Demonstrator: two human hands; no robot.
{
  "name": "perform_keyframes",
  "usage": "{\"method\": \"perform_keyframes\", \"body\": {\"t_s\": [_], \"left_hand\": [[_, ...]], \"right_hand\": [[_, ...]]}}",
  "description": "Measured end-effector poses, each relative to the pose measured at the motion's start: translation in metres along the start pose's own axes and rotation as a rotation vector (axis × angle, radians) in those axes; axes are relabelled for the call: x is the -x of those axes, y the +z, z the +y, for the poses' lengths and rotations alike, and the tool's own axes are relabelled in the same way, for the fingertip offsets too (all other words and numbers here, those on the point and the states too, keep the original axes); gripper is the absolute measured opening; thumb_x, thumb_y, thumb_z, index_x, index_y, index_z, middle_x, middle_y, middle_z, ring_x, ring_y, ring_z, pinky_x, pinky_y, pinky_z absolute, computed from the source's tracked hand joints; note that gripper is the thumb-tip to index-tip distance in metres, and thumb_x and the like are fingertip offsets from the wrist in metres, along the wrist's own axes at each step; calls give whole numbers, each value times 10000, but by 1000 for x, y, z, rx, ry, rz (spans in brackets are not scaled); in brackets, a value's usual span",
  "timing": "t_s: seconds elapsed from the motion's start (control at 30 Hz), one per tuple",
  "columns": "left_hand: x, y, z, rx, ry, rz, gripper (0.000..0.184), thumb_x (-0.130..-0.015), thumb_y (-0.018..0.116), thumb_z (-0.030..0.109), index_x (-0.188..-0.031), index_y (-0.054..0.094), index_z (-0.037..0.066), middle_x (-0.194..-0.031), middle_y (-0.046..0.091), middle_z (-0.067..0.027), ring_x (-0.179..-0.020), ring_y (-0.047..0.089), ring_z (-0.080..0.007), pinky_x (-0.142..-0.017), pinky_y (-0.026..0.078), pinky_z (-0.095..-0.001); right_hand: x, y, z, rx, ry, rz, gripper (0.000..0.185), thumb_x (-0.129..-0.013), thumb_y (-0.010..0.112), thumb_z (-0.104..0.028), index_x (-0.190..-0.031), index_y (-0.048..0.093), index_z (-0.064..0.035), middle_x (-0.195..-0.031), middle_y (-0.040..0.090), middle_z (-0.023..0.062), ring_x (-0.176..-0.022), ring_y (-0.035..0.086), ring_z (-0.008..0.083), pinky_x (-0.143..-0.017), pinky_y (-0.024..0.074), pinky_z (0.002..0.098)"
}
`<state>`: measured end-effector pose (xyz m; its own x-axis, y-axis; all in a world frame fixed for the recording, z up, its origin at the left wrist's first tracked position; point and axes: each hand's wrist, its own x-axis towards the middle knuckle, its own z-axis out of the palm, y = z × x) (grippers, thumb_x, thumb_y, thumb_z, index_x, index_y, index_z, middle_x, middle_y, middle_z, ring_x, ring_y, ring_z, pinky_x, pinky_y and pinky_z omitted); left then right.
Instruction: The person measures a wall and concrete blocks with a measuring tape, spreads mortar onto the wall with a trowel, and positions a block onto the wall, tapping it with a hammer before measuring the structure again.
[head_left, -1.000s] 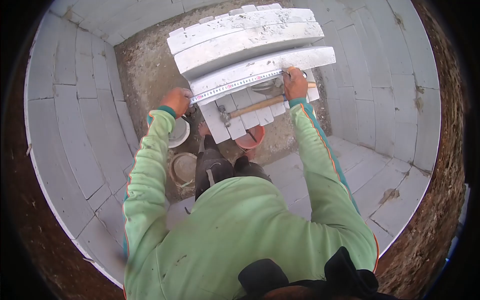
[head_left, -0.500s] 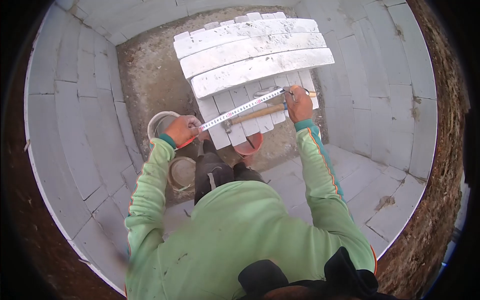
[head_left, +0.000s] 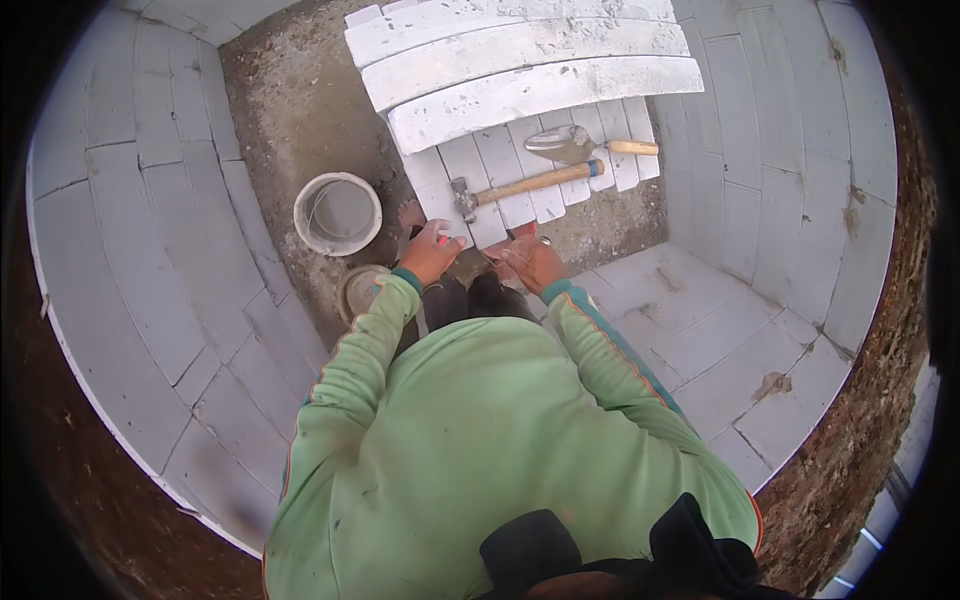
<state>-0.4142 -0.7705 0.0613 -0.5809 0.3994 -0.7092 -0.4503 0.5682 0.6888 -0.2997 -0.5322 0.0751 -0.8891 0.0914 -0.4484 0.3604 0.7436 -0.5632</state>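
Observation:
My left hand (head_left: 428, 254) is closed at the near edge of the white blocks, with a small patch of red at its fingers; what it holds is too small to make out. Right of it, my right hand (head_left: 535, 264) has its fingers drawn together over the red bucket (head_left: 524, 231), which it largely hides; its contents are unclear. The two hands are apart. Beyond them a hammer (head_left: 535, 185) with a wooden handle lies across the lower blocks (head_left: 432, 190). A trowel (head_left: 566, 145) rests just behind the hammer. No tape strip shows between my hands.
Long white blocks (head_left: 545, 97) are stacked on the far side. A white bucket (head_left: 338, 214) stands on the dirt floor (head_left: 300, 110) at the left, and a round container (head_left: 366, 290) sits nearer. Grey block walls (head_left: 130, 250) surround the space.
Both hands have come down and closer together, away from the blocks. The measuring tape stretched between them is no longer visible. The hammer, trowel and white bucket are now uncovered.

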Motion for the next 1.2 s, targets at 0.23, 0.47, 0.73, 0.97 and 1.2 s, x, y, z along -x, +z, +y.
{"method": "perform_keyframes", "body": {"t_s": [0.23,0.47,0.73,0.97,1.2], "left_hand": [[-49,31,-27,161,-72,-216,546,-906,711,416,-1329,573,98,-1100,683,-99,-893,676,-213,-589,574,-329],[-36,45,-33,555,-310,-341,368,-1018,575,299,-1334,537,112,-1113,677,-75,-851,656,-160,-566,541,-302],[4,77,-28,503,-399,-170,458,-992,626,291,-1385,503,93,-1143,673,-72,-858,668,-149,-582,564,-292],[-6,123,-41,363,-568,-278,528,-973,679,316,-1416,488,104,-1190,675,-114,-917,693,-193,-613,588,-290],[-42,153,-28,127,-697,-442,598,-1032,549,457,-1441,455,30,-1165,662,-125,-893,692,-168,-559,528,-237]], "right_hand": [[81,59,206,102,343,-88,332,-971,548,-338,-968,704,-45,-984,702,219,-906,669,415,-834,526,489],[73,35,153,-907,573,223,266,-1017,579,-177,-1224,707,-71,-1077,734,51,-962,678,171,-844,533,326],[8,79,227,-921,596,81,340,-994,609,-179,-1298,666,-40,-1114,730,108,-1004,692,198,-897,533,335],[-52,282,347,-984,1016,195,439,-949,665,-228,-1333,609,-22,-1172,715,184,-1110,680,355,-953,514,390],[-77,404,351,-1104,1096,172,506,-969,642,-282,-1387,546,-14,-1340,629,228,-1203,617,405,-1018,493,411]]}}
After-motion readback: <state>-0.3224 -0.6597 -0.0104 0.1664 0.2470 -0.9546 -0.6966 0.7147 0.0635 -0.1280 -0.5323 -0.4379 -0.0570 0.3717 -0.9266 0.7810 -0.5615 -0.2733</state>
